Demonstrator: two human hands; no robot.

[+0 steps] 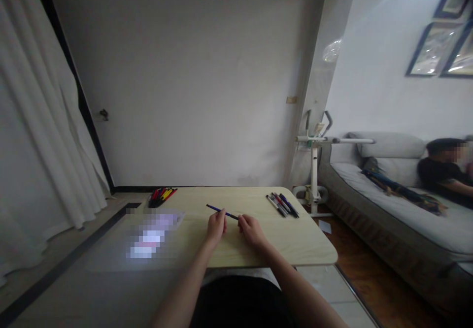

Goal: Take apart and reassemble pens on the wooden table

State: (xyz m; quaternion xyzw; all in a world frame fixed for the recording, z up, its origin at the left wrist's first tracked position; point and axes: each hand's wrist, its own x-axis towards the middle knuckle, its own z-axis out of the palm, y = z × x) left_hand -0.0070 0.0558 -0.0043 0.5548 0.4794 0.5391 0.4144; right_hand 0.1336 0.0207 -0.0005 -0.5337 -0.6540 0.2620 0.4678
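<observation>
A thin blue pen (216, 209) is held over the light wooden table (295, 249), slanting from far left to near right. My left hand (216, 227) is closed around its middle. My right hand (250, 229) pinches the near end of the same pen. A bundle of red, yellow and black pens (161, 196) lies at the table's far left. Another group of dark and red pens (283, 204) lies at the far right.
A pale blurred sheet (153, 234) lies on the table's left part. White curtains (40, 136) hang at left. A white stand (315, 170) is beside the table's right corner. Another person (445, 170) lies on a grey sofa (406, 210) at right.
</observation>
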